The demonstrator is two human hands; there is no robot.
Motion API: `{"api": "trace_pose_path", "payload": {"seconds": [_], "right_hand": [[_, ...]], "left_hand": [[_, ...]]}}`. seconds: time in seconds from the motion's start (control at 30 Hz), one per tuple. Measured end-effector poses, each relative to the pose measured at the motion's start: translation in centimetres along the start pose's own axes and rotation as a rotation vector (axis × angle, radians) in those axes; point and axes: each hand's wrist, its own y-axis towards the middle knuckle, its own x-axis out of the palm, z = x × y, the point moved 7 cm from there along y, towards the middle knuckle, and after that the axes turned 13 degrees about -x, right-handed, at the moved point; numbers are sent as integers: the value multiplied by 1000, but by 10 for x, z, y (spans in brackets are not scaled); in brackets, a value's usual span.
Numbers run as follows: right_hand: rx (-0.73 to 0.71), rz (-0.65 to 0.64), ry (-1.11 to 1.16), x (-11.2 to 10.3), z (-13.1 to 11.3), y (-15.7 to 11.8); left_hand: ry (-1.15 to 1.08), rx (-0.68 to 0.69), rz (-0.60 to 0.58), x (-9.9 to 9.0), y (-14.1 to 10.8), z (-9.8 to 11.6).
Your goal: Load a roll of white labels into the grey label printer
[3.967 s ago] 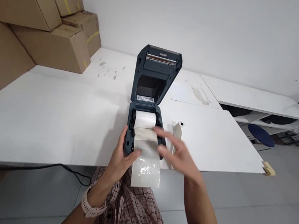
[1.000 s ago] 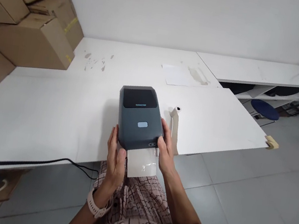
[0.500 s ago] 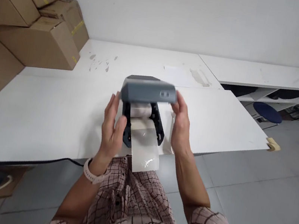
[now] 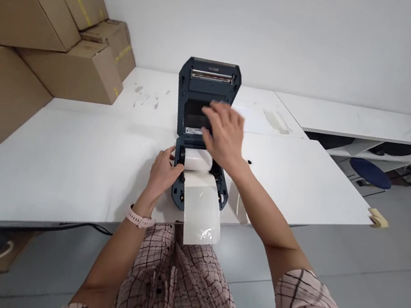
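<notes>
A dark blue-grey label printer [image 4: 177, 191] stands near the table's front edge. Its lid [image 4: 208, 88] is raised and tilted back. Inside the base lies a white label roll [image 4: 197, 160], and a strip of labels [image 4: 200, 215] runs out of the front and hangs over the table edge. My left hand [image 4: 165, 169] rests at the base's left side, thumb on its rim beside the roll, with nothing gripped. My right hand [image 4: 225, 132], slightly blurred, is in front of the lid's right part and above the roll, fingers apart and holding nothing.
Cardboard boxes [image 4: 74, 70] are stacked on the left of the white table [image 4: 111, 160]. A sheet of white paper [image 4: 250, 119] lies behind the printer to the right. Further right are a shelf unit [image 4: 374, 121] and a blue stool [image 4: 370, 172]. A black cable hangs below the table's left edge.
The printer lid has swung up and back, showing its inner side. My right hand has let go of it and moved left over the printer; my left hand has come against the base.
</notes>
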Motion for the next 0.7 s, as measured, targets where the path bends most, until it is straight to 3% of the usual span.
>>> {"api": "trace_pose_path", "payload": {"seconds": [0.17,0.23,0.33,0.43,0.53,0.63,0.7], "right_hand": [[-74,-592,21,66,-7,-22],[-89,-709,6,81,-4,-24],[-82,-759,-2,80,-2,-19],[-130,-705,181,52,-12,-18],[-162,-498,472,-2,-17,-23],[-50,-224,612,-49,9,-32],[48,-103,599,-61,37,-40]], "left_hand": [[115,-10,-27,1,2,9],[90,-1,-33,3,2,8],[31,11,-43,5,4,5],[0,17,-53,5,5,2],[12,17,-49,5,6,2],[26,14,-36,4,5,2],[7,5,-41,4,4,2]]}}
